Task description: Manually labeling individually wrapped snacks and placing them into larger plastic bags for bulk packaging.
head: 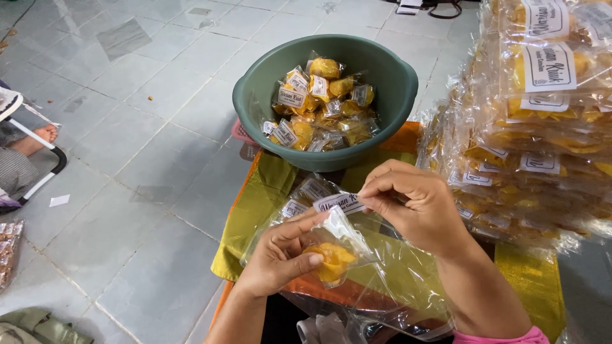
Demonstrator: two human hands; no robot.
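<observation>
I am pinching a small clear plastic packet point(336, 251) in my left hand point(280, 255), thumb and fingers clamped on its lower part, where a lumpy yellow-orange snack is sitting inside the crinkly film. My right hand point(414, 200) is gripping the packet's top, fingertips pressed together around a white paper label point(339, 203) at the mouth of the film. The packet is hanging just above a glossy yellow-green cloth point(255, 210) with an orange edge, spread on the grey tiled floor point(146, 159). More loose clear wrappers point(395, 286) are lying under my wrists, possibly empty, though the shine is making that hard to judge. Beyond my hands a round, dull green plastic basin point(255, 89) is holding a heap of similar filled packets. On the right a tall stack of larger sealed bags point(535, 140) is leaning close to the basin.
</observation>
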